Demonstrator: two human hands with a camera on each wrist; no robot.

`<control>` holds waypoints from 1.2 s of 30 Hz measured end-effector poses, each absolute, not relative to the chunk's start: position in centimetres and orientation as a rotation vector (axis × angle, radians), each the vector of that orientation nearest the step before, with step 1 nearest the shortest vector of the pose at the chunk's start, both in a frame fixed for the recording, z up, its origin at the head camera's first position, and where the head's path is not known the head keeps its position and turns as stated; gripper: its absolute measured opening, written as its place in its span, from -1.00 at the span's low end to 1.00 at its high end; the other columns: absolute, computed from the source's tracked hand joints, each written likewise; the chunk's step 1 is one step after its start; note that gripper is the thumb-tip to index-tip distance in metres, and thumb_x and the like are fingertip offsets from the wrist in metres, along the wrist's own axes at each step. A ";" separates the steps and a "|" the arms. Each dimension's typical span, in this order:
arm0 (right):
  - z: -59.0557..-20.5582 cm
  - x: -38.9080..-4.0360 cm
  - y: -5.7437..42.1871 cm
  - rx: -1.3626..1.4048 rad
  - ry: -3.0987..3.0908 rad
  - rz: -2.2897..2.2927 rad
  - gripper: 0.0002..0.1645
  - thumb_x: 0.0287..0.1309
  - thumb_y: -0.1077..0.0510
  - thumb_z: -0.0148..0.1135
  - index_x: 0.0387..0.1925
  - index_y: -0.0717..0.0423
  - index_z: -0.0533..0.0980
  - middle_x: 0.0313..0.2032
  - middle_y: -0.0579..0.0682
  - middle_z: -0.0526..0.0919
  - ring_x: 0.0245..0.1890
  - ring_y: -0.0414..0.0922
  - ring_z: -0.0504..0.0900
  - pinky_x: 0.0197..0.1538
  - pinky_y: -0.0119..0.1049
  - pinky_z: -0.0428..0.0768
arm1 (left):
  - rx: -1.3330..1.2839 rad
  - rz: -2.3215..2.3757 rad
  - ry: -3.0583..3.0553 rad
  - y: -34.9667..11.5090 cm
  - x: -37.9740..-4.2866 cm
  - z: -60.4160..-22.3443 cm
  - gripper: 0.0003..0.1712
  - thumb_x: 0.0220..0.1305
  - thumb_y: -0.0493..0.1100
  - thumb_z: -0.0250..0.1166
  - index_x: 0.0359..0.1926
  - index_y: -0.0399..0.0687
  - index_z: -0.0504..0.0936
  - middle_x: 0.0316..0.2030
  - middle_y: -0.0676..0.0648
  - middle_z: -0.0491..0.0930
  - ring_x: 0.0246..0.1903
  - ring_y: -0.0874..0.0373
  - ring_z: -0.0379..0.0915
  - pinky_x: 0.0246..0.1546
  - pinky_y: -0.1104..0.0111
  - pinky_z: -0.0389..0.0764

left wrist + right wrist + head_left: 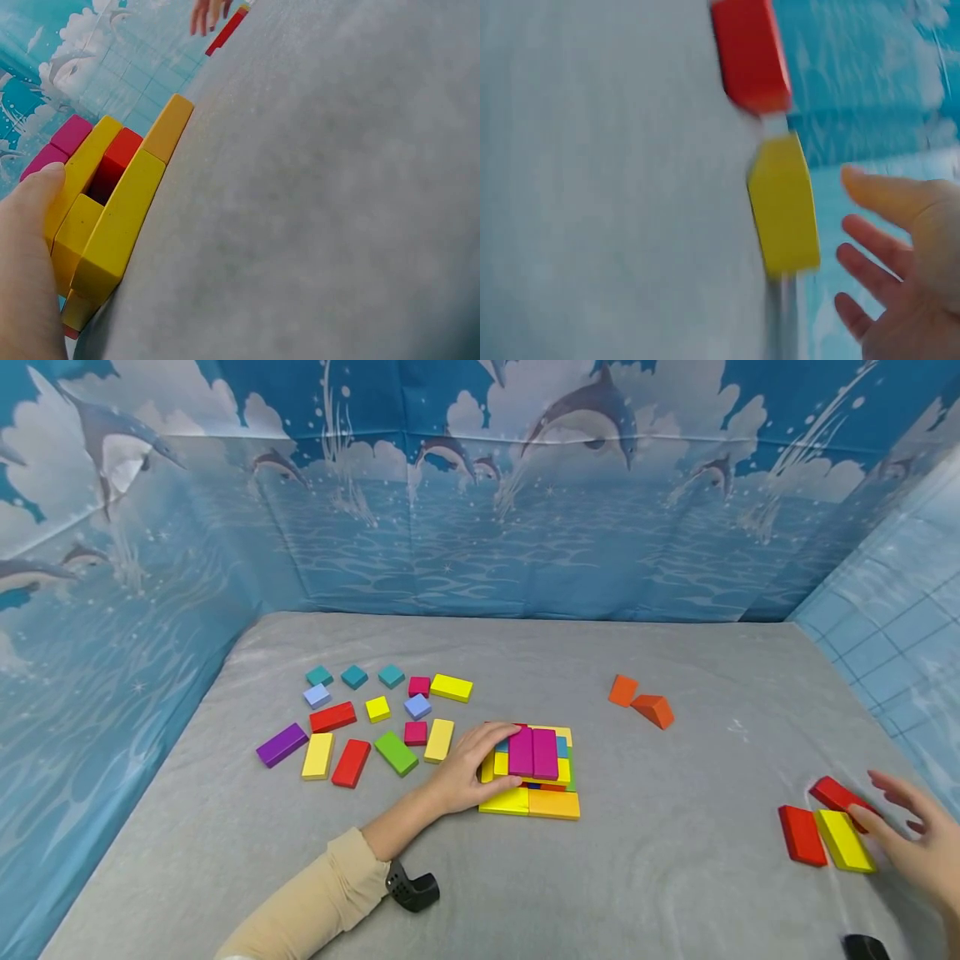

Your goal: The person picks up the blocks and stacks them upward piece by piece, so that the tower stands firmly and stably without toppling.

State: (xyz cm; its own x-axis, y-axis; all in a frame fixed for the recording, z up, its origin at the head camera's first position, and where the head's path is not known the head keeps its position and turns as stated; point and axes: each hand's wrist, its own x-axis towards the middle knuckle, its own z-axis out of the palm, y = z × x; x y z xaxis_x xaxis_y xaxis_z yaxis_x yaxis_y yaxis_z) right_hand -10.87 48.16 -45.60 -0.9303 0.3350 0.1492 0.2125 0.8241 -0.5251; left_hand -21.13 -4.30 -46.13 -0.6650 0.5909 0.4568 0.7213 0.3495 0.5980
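Observation:
A stack of coloured wooden blocks [553, 806] stands mid-table, two magenta blocks [533, 753] lying on top. My left hand [468, 770] holds the stack from its left side, fingers over the far edge and thumb along the near edge. In the left wrist view the thumb presses a long yellow block [86, 176] just below the magenta ones. At the far right my right hand [911, 827] has its fingers spread beside a red block [836, 795]. Another red block [802, 836] and a yellow block [844, 841] lie close by. The right wrist view shows its palm holding nothing.
Left of the stack lie many loose blocks, among them a purple block [282, 745], a green block [396, 753] and small teal blocks [355, 677]. Two orange blocks [653, 711] rest at the back right. A dolphin-print curtain [480, 527] borders the grey table.

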 end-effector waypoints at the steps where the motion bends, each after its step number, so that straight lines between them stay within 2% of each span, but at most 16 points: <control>1: -46.0 -10.6 48.8 -0.435 -2.771 0.769 -0.30 0.24 0.21 0.05 0.31 0.37 0.03 0.21 0.47 0.09 0.09 0.34 0.05 0.15 0.35 0.02 | -1.198 -1.213 -2.448 -4.3 -21.1 -46.1 -0.28 0.09 -0.02 0.28 0.27 -0.01 0.26 0.21 -0.05 0.29 0.21 0.09 0.15 0.19 0.08 0.21; 3: -46.7 -9.9 49.7 -0.435 -2.777 0.755 -0.31 0.26 0.18 0.04 0.31 0.36 0.04 0.17 0.47 0.14 0.09 0.19 0.12 0.23 0.17 0.10 | -1.199 -1.217 -2.451 -4.3 -21.1 -46.1 -0.28 0.09 -0.01 0.28 0.27 -0.01 0.26 0.21 -0.05 0.29 0.21 0.09 0.15 0.19 0.08 0.21; 4: -46.9 -9.7 50.0 -0.427 -2.784 0.740 -0.31 0.26 0.18 0.05 0.31 0.35 0.06 0.15 0.46 0.17 0.07 0.18 0.14 0.21 0.01 0.19 | -1.199 -1.218 -2.449 -4.3 -21.1 -46.1 -0.28 0.09 -0.01 0.27 0.28 -0.01 0.26 0.20 -0.05 0.29 0.21 0.09 0.15 0.19 0.08 0.21; 5: -47.1 -9.4 50.2 -0.410 -2.795 0.726 -0.31 0.25 0.18 0.07 0.30 0.36 0.07 0.13 0.46 0.20 0.06 0.02 0.21 0.17 -0.19 0.24 | -1.200 -1.220 -2.449 -4.3 -21.1 -46.1 -0.28 0.09 -0.01 0.27 0.28 0.00 0.26 0.21 -0.04 0.29 0.21 0.10 0.15 0.19 0.08 0.21; 7: -47.2 -9.0 50.6 -0.376 -2.820 0.707 -0.31 0.23 0.18 0.09 0.29 0.37 0.09 0.09 0.47 0.24 0.01 -0.11 0.25 0.05 -0.50 0.20 | -1.201 -1.221 -2.445 -4.3 -21.2 -46.2 -0.27 0.09 -0.01 0.28 0.28 0.00 0.26 0.20 -0.04 0.29 0.21 0.10 0.15 0.19 0.07 0.21; 9: -47.3 -8.8 50.7 -0.334 -2.829 0.692 -0.31 0.21 0.18 0.12 0.28 0.38 0.12 0.04 0.46 0.29 -0.05 -0.23 0.26 -0.06 -0.66 0.11 | -1.204 -1.218 -2.439 -4.3 -21.2 -46.2 -0.27 0.08 -0.02 0.28 0.28 0.00 0.26 0.21 -0.04 0.29 0.21 0.10 0.16 0.19 0.07 0.22; 11: -47.4 -8.8 50.8 -0.317 -2.820 0.697 -0.31 0.21 0.14 0.12 0.26 0.40 0.14 0.01 0.23 0.38 -0.11 -0.41 0.20 -0.08 -0.72 0.04 | -1.209 -1.217 -2.436 -4.3 -21.2 -46.2 -0.27 0.08 -0.03 0.28 0.28 -0.01 0.25 0.21 -0.04 0.29 0.21 0.09 0.16 0.19 0.07 0.21; 12: -47.4 -8.8 50.8 -0.314 -2.816 0.706 -0.31 0.22 0.12 0.11 0.26 0.41 0.15 0.01 0.23 0.37 -0.08 -0.36 0.21 -0.01 -0.71 0.01 | -1.211 -1.217 -2.433 -4.3 -21.2 -46.2 -0.27 0.07 -0.03 0.28 0.28 -0.01 0.25 0.21 -0.05 0.29 0.21 0.09 0.16 0.18 0.07 0.21; 16: -47.8 -8.9 50.7 -0.314 -2.779 0.706 -0.35 0.23 0.08 0.10 0.19 0.46 0.22 -0.07 0.18 0.36 -0.26 -0.59 0.02 0.05 -0.69 -0.01 | -1.214 -1.212 -2.432 -4.3 -21.2 -46.1 -0.26 0.07 -0.04 0.29 0.28 -0.01 0.25 0.21 -0.05 0.29 0.21 0.07 0.16 0.19 0.07 0.21; 18: -47.8 -9.0 50.6 -0.324 -2.767 0.699 -0.39 0.23 0.09 0.09 0.14 0.49 0.25 -0.05 0.39 0.29 -0.27 -0.59 0.01 0.07 -0.68 -0.03 | -1.211 -1.208 -2.438 -4.3 -21.2 -46.1 -0.26 0.07 -0.03 0.28 0.28 -0.01 0.25 0.21 -0.06 0.29 0.21 0.08 0.16 0.19 0.07 0.21; 23: -47.9 -9.2 50.3 -0.384 -2.735 0.657 -0.45 0.24 0.10 0.08 0.07 0.50 0.31 -0.08 0.40 0.32 -0.31 -0.54 0.01 -0.07 -0.61 0.13 | -1.206 -1.211 -2.448 -4.3 -21.2 -46.1 -0.27 0.08 -0.03 0.28 0.28 -0.01 0.25 0.21 -0.06 0.29 0.21 0.08 0.15 0.19 0.07 0.21; 26: -47.5 -9.7 49.7 -0.476 -2.696 0.665 -0.45 0.26 0.12 0.06 0.11 0.49 0.28 -0.03 0.42 0.31 -0.21 -0.33 0.20 0.00 -0.29 0.26 | -1.209 -1.216 -2.443 -4.3 -21.2 -46.1 -0.27 0.08 -0.02 0.27 0.28 -0.02 0.25 0.21 -0.06 0.29 0.21 0.08 0.15 0.19 0.07 0.21; 28: -46.7 -10.2 48.9 -0.501 -2.672 0.671 -0.44 0.26 0.15 0.05 0.15 0.47 0.24 0.01 0.44 0.28 -0.11 -0.07 0.27 0.03 -0.04 0.27 | -1.212 -1.219 -2.438 -4.4 -21.2 -46.0 -0.27 0.08 -0.02 0.27 0.28 -0.02 0.25 0.21 -0.06 0.29 0.21 0.08 0.15 0.19 0.07 0.21; 32: -43.5 -11.5 45.6 -0.401 -2.707 0.658 -0.38 0.23 0.13 0.09 0.22 0.39 0.20 0.07 0.45 0.23 -0.01 0.31 0.17 0.05 0.24 0.22 | -1.214 -1.225 -2.437 -4.4 -21.2 -46.0 -0.27 0.08 -0.03 0.28 0.28 -0.01 0.25 0.21 -0.05 0.28 0.21 0.09 0.16 0.19 0.08 0.22; 33: -42.5 -11.8 44.4 -0.352 -2.718 0.654 -0.37 0.22 0.13 0.11 0.22 0.37 0.21 0.07 0.44 0.23 -0.01 0.30 0.18 0.07 0.20 0.24 | -1.216 -1.230 -2.436 -4.4 -21.2 -46.0 -0.27 0.08 -0.03 0.28 0.28 -0.01 0.25 0.21 -0.05 0.28 0.21 0.09 0.16 0.19 0.09 0.22; 36: -40.0 -13.1 40.4 -0.160 -2.710 0.723 -0.38 0.14 0.15 0.20 0.20 0.28 0.27 0.04 0.33 0.31 -0.02 0.14 0.26 0.11 -0.23 0.31 | -1.222 -1.242 -2.432 -4.5 -21.3 -45.9 -0.27 0.07 -0.04 0.28 0.27 -0.02 0.26 0.20 -0.05 0.29 0.20 0.10 0.17 0.19 0.11 0.22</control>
